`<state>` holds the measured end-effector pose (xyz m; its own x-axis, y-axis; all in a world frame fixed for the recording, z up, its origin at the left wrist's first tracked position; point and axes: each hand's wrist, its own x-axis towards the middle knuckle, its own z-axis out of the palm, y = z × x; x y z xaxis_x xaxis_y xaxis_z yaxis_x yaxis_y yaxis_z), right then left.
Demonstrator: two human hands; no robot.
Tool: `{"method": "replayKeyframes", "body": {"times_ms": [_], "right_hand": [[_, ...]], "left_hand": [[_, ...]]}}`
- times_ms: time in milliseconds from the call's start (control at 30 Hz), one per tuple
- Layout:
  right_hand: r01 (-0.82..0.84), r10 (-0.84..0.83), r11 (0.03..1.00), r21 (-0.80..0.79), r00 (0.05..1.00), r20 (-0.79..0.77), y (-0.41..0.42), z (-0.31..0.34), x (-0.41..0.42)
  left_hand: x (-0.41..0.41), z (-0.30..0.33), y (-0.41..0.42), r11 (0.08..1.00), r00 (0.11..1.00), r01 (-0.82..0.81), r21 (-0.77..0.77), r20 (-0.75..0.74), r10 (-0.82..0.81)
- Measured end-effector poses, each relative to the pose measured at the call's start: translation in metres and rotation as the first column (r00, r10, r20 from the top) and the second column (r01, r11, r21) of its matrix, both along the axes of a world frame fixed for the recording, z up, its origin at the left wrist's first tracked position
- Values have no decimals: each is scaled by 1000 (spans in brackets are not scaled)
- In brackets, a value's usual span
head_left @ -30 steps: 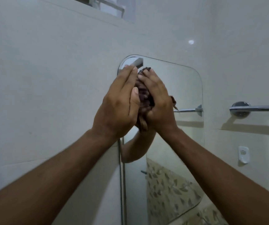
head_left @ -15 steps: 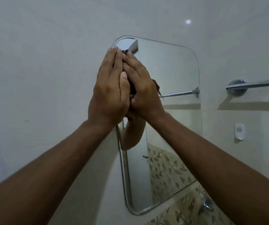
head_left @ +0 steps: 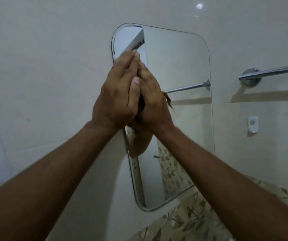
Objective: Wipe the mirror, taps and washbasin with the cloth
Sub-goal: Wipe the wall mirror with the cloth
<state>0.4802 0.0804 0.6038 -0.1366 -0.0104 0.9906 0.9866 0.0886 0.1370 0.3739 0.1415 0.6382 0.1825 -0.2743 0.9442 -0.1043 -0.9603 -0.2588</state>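
Since a moment ago, both my hands have slid lower on the mirror. My left hand and right hand, fingers straight, press the dark cloth flat against the glass toward its 10 o'clock corner; a towel rail sits at 3 o'clock.

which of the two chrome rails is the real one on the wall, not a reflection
The chrome towel rail at far right, fixed to the white wall by a round mount. The thinner one lies inside the rounded frameless mirror, so it's a reflection.
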Motion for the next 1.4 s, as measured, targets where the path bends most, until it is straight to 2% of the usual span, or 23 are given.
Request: {"method": "replayKeyframes", "body": {"times_ms": [67,167,267,367,500,600,800,1000,1067,1133,1233,1300,1400], "right_hand": [[-47,48,998,-31,998,31,-7,-35,0],[-5,8,998,-62,999,46,-12,-82,1],[-7,7,999,-49,1000,17,-5,-77,10],[3,-2,1000,12,997,-79,-5,-41,13],[37,-1,990,137,967,-257,-8,7,28],[78,-31,987,140,950,-312,-5,5,33],[55,-44,997,53,983,-179,-16,-54,35],[141,-54,978,150,880,-472,-31,-7,91],[150,-51,977,152,855,-517,-32,-8,94],[152,-86,982,113,891,-446,-30,-22,80],[153,-149,988,8,970,-191,-32,-42,60],[182,-177,983,21,973,-151,-35,-35,74],[230,-161,965,126,899,-407,-42,-18,114]], "left_hand": [[0,0,1,996,999,-14,84,-45,18],[2,-4,3,963,986,-13,269,-157,57],[5,-9,5,920,972,5,392,-217,87],[5,-7,6,918,977,-29,396,-183,110],[9,-4,0,880,929,-308,362,-86,360],[15,-4,-2,855,896,-382,350,-87,436],[20,-8,2,820,873,-392,416,-112,474],[22,-5,4,828,890,-365,426,-101,445],[23,-5,5,830,895,-354,430,-100,434],[25,-4,6,853,902,-338,399,-122,414],[26,-2,7,866,911,-316,388,-133,391],[28,-1,9,852,906,-321,414,-127,403],[28,0,13,840,899,-335,428,-120,420]]}}
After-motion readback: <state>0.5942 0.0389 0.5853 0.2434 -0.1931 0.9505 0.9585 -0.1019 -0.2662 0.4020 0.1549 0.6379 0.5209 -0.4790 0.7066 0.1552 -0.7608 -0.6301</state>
